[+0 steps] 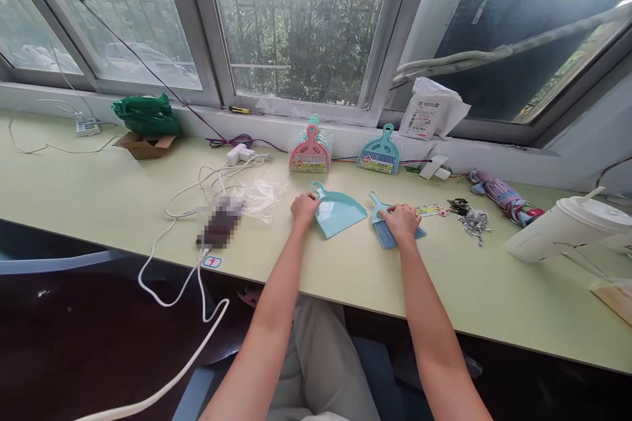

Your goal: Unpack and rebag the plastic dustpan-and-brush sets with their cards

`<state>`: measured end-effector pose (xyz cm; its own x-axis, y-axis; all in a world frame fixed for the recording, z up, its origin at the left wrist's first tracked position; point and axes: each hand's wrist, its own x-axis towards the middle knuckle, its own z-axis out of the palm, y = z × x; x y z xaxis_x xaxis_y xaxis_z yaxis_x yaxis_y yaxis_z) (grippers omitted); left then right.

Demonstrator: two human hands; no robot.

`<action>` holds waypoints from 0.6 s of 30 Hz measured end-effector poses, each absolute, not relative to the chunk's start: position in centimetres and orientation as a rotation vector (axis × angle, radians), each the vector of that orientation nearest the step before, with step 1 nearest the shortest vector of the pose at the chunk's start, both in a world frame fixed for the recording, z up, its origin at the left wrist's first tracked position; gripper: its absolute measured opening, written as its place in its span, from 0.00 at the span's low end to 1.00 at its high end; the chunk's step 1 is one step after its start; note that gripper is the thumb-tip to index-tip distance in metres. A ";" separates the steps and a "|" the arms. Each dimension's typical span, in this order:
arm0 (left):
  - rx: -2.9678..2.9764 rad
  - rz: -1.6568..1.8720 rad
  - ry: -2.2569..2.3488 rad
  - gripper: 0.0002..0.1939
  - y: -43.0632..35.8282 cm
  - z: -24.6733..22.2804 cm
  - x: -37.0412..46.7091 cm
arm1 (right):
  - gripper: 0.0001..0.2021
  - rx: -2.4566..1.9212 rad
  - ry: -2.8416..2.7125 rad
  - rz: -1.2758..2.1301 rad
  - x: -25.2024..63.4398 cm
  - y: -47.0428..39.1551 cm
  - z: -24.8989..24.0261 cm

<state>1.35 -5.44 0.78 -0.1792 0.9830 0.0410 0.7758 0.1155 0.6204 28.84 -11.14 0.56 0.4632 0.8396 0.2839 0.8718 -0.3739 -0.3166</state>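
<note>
A light blue dustpan lies on the pale green table, its handle pointing up and to the left. My left hand is closed at the dustpan's left edge, beside the handle. To its right lies a small brush with blue bristles, and my right hand has its fingers closed on the brush's upper part. Against the window sill stand a pink dustpan set, with more sets behind it, and a teal dustpan set.
Crumpled clear plastic, white cables and a blurred dark object lie left. On the right are a printed card, keys, a folded umbrella and a white cup. A green bag sits on a cardboard box.
</note>
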 end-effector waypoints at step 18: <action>2.730 0.836 1.309 0.14 -8.6 1.3 4.7 | 0.12 -1.793 -1.921 0.084 23.7 -10.9 0.3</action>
